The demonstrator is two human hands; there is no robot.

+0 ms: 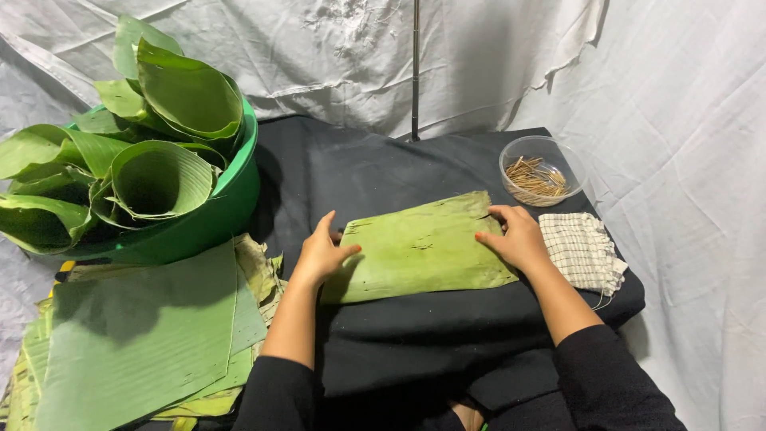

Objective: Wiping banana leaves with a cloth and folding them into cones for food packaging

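A rectangular piece of green banana leaf (419,249) lies flat on a black cloth-covered surface (375,168). My left hand (321,254) rests on the leaf's left edge, fingers spread, thumb on the leaf. My right hand (516,236) presses the leaf's right edge with fingers apart, flat on it. Neither hand grips anything; both lie on the leaf.
A green tub (227,203) with several rolled banana leaves stands at the left. A stack of flat leaf sheets (140,335) lies at the near left. A clear bowl of thin wooden sticks (541,172) and a checked cloth (581,251) sit at the right. White fabric hangs behind.
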